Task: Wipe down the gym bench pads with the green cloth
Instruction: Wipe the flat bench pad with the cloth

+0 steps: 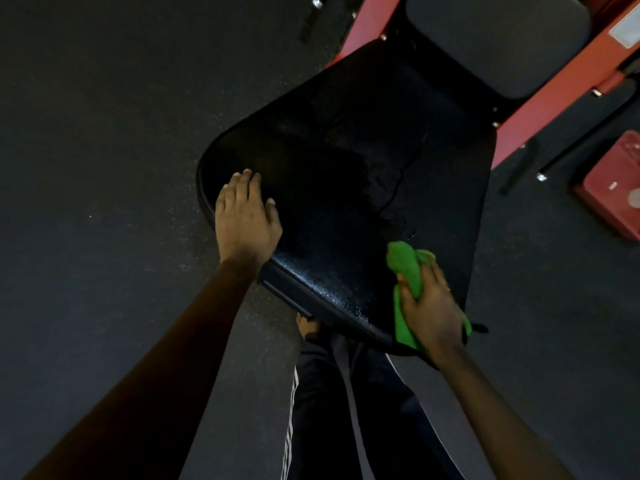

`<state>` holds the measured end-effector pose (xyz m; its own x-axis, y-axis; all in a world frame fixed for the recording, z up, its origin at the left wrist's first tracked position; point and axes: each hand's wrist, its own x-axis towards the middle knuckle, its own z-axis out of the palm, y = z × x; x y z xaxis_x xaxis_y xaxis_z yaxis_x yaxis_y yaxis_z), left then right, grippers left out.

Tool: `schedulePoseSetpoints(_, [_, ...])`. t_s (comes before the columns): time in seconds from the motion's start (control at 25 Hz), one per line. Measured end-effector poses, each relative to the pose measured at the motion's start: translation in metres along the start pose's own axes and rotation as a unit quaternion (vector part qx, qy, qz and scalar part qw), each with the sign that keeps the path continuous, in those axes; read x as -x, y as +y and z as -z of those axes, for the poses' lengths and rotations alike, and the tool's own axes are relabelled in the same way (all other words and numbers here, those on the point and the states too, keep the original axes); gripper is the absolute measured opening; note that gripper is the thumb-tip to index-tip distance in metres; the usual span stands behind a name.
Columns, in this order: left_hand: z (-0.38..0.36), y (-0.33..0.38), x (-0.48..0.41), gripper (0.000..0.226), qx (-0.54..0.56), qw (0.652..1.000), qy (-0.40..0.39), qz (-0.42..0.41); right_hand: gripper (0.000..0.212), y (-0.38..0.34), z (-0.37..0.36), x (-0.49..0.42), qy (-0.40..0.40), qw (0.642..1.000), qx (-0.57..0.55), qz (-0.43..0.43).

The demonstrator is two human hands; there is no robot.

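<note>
Left hand (pixel 246 216), right hand (pixel 431 308) gripping one green cloth (pixel 405 263), seemingly two pads (pixel 346 161).

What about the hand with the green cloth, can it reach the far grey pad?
Probably, with a lean. The right hand grips the green cloth at the near edge of the black pad; only bare pad lies between it and the grey pad.

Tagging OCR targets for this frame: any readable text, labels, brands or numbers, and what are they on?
No text here can be read.
Pale label on the red frame: blurred, unreadable.
Small white mark on the red box: too small to read.
</note>
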<state>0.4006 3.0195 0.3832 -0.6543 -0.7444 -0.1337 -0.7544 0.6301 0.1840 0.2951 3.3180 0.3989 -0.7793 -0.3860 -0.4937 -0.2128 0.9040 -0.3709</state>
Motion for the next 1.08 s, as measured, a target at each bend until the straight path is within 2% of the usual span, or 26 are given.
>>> schedulePoseSetpoints(0.12, [-0.001,0.003,-0.001,0.053,0.002,1.0,0.013,0.01,0.055,0.006,0.0,-0.01,0.05,0.993,0.003,-0.109])
schedulePoseSetpoints(0.2, [-0.002,0.002,0.001,0.052,0.001,1.0,0.019,0.012,0.054,-0.034,-0.014,-0.027,0.078,0.99,0.004,-0.114])
schedulePoseSetpoints(0.24, [-0.002,0.003,0.001,0.052,-0.005,1.0,0.022,0.011,0.054,-0.06,-0.023,-0.035,0.069,0.994,-0.006,-0.089])
schedulePoseSetpoints(0.32, [-0.002,0.003,0.0,0.051,-0.018,1.0,0.023,0.007,0.055,-0.105,-0.04,-0.041,0.039,0.999,0.0,0.018])
schedulePoseSetpoints(0.4, [0.0,0.003,-0.001,0.051,-0.028,0.999,0.018,0.004,0.056,-0.115,-0.04,-0.035,-0.003,0.995,0.002,0.095])
schedulePoseSetpoints(0.44, [0.001,0.003,-0.001,0.051,-0.031,0.999,0.017,0.004,0.057,-0.104,-0.034,-0.031,-0.016,0.995,-0.003,0.095])
schedulePoseSetpoints(0.64, [0.002,0.005,0.0,0.05,-0.032,0.999,0.014,0.0,0.055,0.02,-0.002,-0.016,0.033,0.998,-0.003,-0.062])
schedulePoseSetpoints(0.8, [-0.001,0.003,0.0,0.05,-0.033,0.999,0.013,-0.004,0.053,0.011,-0.002,-0.065,0.065,0.984,0.001,-0.169])
schedulePoseSetpoints(0.88, [-0.002,0.003,0.0,0.05,-0.028,1.0,0.015,-0.001,0.055,0.002,-0.001,-0.067,0.063,0.983,0.013,-0.172])
schedulePoseSetpoints(1.0, [0.001,0.002,-0.001,0.05,-0.023,1.0,0.016,0.001,0.059,0.008,0.004,-0.014,0.038,0.991,0.005,-0.126])
schedulePoseSetpoints(1.08, [0.0,0.003,-0.001,0.05,-0.019,1.0,0.018,0.003,0.061,0.007,0.002,0.01,0.032,0.987,-0.004,-0.159])
